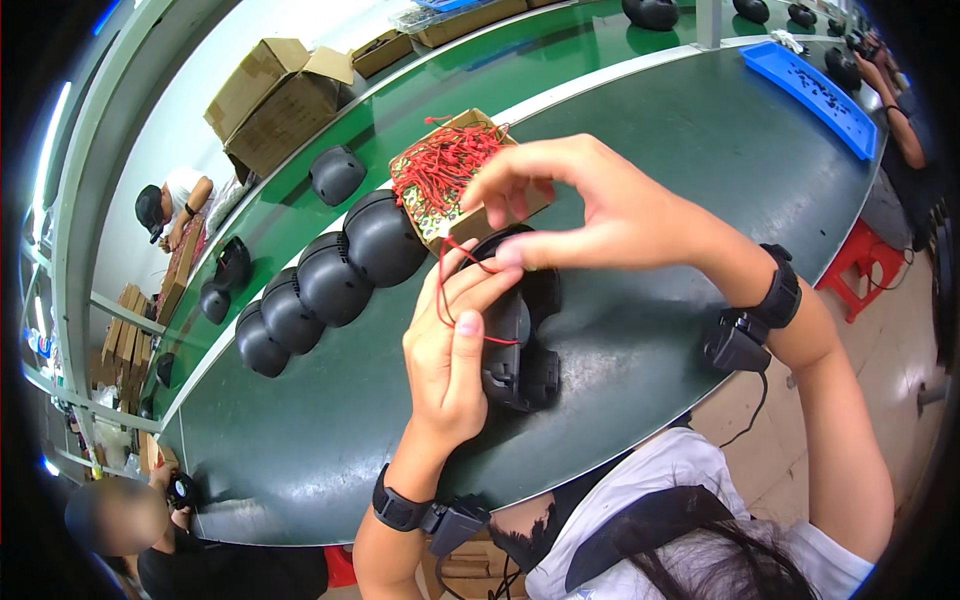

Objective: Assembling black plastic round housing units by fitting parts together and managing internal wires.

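In front of me a black plastic shell [520,380] lies on the green table, its hollow inner side partly showing. My left hand [448,350] grips its left side, the fingers bent over toward the rim. A thin red wire [440,290] loops around the left fingers and thumb and runs into the shell. Above them is my right hand [600,210], its thumb touching the left fingertips and its other fingers curled apart from the thumb. Just beyond the hands, a cardboard box [432,235] holds red wires with small pale round parts.
Several rounded black shells [385,238] stand in a row to the left of the box. A blue tray [810,95] of small dark parts is at the far right. Behind the table runs a green belt [560,65]. Co-workers sit at left and right; a red stool [865,265] stands right.
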A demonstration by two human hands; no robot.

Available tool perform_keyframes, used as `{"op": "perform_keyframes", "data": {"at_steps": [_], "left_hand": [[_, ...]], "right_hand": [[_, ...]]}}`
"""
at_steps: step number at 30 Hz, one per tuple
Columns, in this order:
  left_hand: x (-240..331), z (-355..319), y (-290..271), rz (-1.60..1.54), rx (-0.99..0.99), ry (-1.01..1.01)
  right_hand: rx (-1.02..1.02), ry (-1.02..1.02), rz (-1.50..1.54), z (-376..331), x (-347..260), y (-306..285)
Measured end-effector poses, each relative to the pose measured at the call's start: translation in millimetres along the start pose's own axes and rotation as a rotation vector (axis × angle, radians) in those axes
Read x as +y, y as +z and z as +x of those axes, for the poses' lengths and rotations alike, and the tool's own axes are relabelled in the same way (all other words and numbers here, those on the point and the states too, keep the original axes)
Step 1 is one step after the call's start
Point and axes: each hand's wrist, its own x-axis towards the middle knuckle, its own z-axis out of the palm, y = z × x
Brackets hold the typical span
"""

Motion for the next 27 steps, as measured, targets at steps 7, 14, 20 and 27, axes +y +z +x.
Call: {"op": "perform_keyframes", "data": {"at_steps": [7, 14, 20, 27], "left_hand": [[-11.6, -2.1, 0.9, -0.078, 0.122, -0.031], [-15.9, -2.6, -4.7, -0.071, 0.149, -0.081], [-14.7, -0.5, -1.1, -0.176, 0.203, -0.127], [-15.7, -0.5, -5.6, -0.097, 0.196, -0.122]], "right_hand": [[-0.285, 0.471, 0.445, -1.7, 51.1, 9.9], [-0.195, 0.341, 0.629, -5.4, 54.3, 33.3], [-0.084, 0.338, 0.645, -11.0, 52.3, 39.7], [-0.047, 0.295, 0.365, -3.5, 52.4, 36.5]]}}
